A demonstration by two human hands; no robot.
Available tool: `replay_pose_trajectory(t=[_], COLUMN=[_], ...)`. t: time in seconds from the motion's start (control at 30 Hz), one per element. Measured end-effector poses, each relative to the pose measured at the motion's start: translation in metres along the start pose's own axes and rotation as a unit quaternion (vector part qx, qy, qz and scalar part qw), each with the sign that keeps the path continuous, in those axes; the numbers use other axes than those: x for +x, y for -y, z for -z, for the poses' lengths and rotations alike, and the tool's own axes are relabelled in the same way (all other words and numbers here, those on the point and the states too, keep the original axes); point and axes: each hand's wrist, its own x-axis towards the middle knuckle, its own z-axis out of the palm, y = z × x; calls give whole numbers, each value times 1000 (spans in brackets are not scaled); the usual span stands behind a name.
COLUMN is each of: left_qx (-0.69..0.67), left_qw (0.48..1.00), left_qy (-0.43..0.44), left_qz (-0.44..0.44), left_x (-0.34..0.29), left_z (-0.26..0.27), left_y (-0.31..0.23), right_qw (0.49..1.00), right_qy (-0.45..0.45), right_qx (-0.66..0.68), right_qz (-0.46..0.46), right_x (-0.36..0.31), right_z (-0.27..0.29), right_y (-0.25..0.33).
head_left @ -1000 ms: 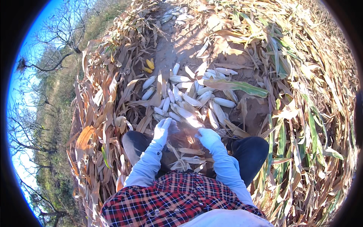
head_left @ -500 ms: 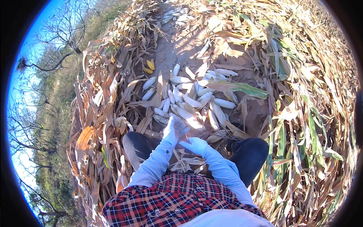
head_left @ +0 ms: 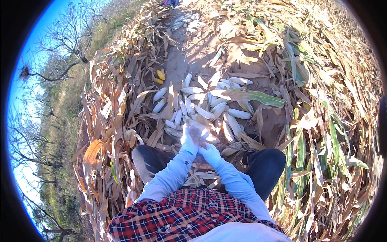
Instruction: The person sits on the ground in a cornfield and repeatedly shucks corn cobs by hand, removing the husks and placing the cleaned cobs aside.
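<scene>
My left hand (head_left: pixel 188 140), in a white glove, is above the near edge of a pile of pale corn ears (head_left: pixel 204 112). Its fingers are smeared by motion, and whether anything is in them does not show. Close by on the right, my gloved right hand (head_left: pixel 209 154) reaches in toward the left wrist, and the two hands seem to touch. The right fingertips are hidden or blurred. Just beyond the hands lies a large whitish ear (head_left: pixel 206 134), partly covered by the blur. Loose dry husks (head_left: pixel 199 177) lie between my legs.
Two yellow ears (head_left: pixel 160 76) lie apart at the far left of the pile. Dry stalks (head_left: pixel 109 117) bank up on the left, and more stalks with green leaves (head_left: pixel 318 133) spread on the right. Farther up the dirt strip (head_left: pixel 181 56) is another heap of ears (head_left: pixel 187 22).
My left hand has shifted slightly right and my hands have come together. Its fingers, spread before, are now blurred. At the top edge a bit of blue and red has come into view.
</scene>
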Motion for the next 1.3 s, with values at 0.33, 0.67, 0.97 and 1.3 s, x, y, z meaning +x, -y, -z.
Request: replay_pose_trajectory(t=[0.33, 0.67, 0.97, 1.3], left_qx=[119, 804, 953, 866], left_qw=[986, 546, 146, 150], left_qy=[114, 56, 160, 214], left_qz=[11, -227, -211, -427], left_x=[5, 43, 20, 14], left_z=[2, 42, 31, 56], left_y=[-4, -17, 20, 45], right_qw=[979, 997, 969, 981], right_qy=[121, 20, 58, 98], right_qx=[160, -69, -236, -157], right_qz=[22, 33, 42, 57], right_x=[-2, -11, -3, 4], right_z=[-2, 23, 23, 23], right_y=[0, 52, 39, 14])
